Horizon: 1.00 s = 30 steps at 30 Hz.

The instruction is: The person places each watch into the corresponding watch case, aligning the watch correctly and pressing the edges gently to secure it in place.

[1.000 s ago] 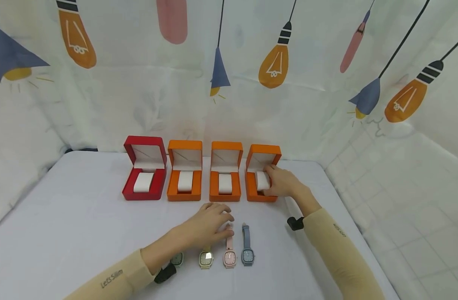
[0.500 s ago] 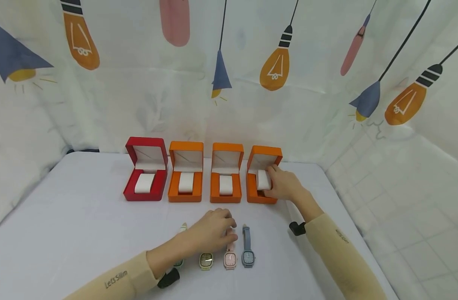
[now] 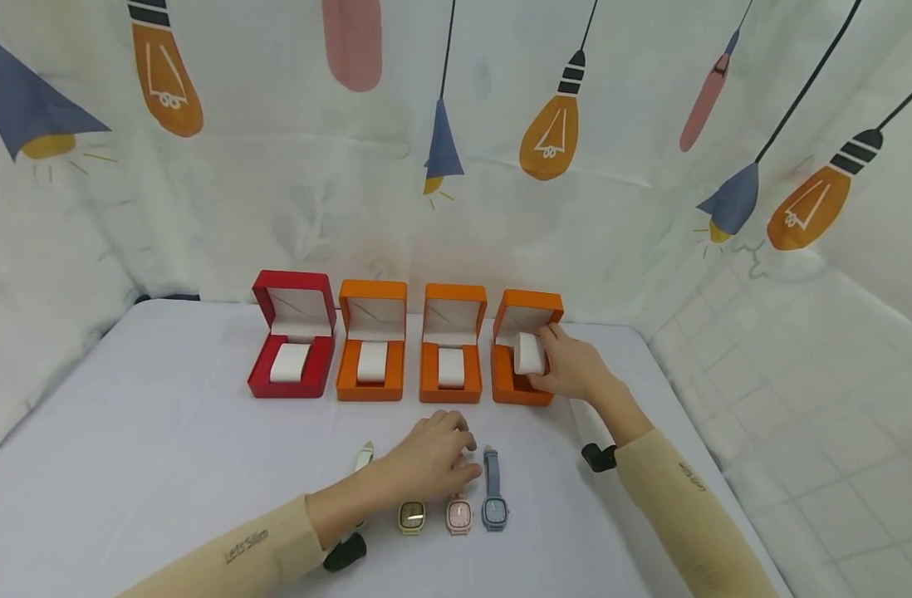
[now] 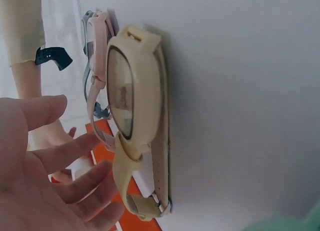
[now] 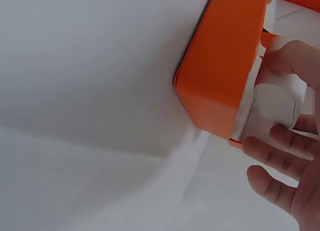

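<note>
My right hand point(image 3: 576, 365) pinches a white watch cushion point(image 3: 529, 355) between thumb and fingers, partly raised out of the rightmost orange watch box point(image 3: 522, 397). In the right wrist view the cushion point(image 5: 275, 105) sits tilted above the box's edge point(image 5: 220, 66). My left hand point(image 3: 429, 457) hovers over the row of watches, fingers loosely bent and holding nothing. Below it lie a pink watch point(image 3: 459, 515) and a yellow watch point(image 3: 411, 517), straps partly covered. A blue watch point(image 3: 495, 511) lies to their right. The light green watch point(image 3: 364, 455) is mostly hidden behind my left forearm.
Two more orange boxes point(image 3: 370, 394) point(image 3: 450, 395) and a red box point(image 3: 284, 390) stand open in line to the left, each with a white cushion inside. A white cloth covers the table point(image 3: 164, 432). Behind hangs a curtain point(image 3: 291, 191) printed with lamps.
My right hand has lifted the white cushion slightly up and to the right from its box. My left hand has drifted a little to the right over the watches.
</note>
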{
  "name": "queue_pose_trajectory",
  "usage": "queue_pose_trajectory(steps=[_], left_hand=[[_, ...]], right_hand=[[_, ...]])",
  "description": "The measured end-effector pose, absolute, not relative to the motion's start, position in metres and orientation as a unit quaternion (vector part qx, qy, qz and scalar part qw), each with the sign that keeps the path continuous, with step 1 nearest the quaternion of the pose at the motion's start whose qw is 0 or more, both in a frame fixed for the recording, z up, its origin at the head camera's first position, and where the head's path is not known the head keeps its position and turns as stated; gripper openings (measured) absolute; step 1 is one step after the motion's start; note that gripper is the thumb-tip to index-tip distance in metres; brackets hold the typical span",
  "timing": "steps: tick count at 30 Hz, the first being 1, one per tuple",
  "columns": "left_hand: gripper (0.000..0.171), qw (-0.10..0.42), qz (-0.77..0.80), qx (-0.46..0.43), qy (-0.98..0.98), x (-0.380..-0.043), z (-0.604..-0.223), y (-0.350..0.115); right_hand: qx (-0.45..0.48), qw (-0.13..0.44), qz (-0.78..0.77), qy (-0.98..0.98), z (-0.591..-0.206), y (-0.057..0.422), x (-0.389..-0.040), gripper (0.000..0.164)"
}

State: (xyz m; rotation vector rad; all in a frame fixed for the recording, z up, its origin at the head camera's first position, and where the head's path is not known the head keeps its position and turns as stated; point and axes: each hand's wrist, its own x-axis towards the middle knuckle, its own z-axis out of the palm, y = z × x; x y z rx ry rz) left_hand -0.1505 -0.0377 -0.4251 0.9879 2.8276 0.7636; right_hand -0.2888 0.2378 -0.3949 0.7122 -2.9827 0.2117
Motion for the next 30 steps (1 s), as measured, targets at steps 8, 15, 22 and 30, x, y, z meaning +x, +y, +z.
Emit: queue_pose_trajectory(steps=[8,15,22,30], left_hand=[[0.023,0.043,0.276,0.296,0.913,-0.151,-0.422,-0.025],[0.022,0.046,0.267,0.277,0.922,-0.149,-0.419,-0.02],[0.032,0.033,0.244,0.258,0.934,-0.15,-0.421,-0.011],[0.042,0.019,0.194,0.275,0.941,-0.15,-0.423,0.003]], right_hand=[[0.242,0.047,0.089,-0.965,-0.391,0.243,-0.282,0.072],[0.255,0.058,0.103,-0.96,-0.389,0.244,-0.275,0.071],[0.266,0.066,0.104,-0.956,-0.388,0.244,-0.272,0.07],[0.248,0.055,0.122,-0.96,-0.393,0.245,-0.269,0.075]])
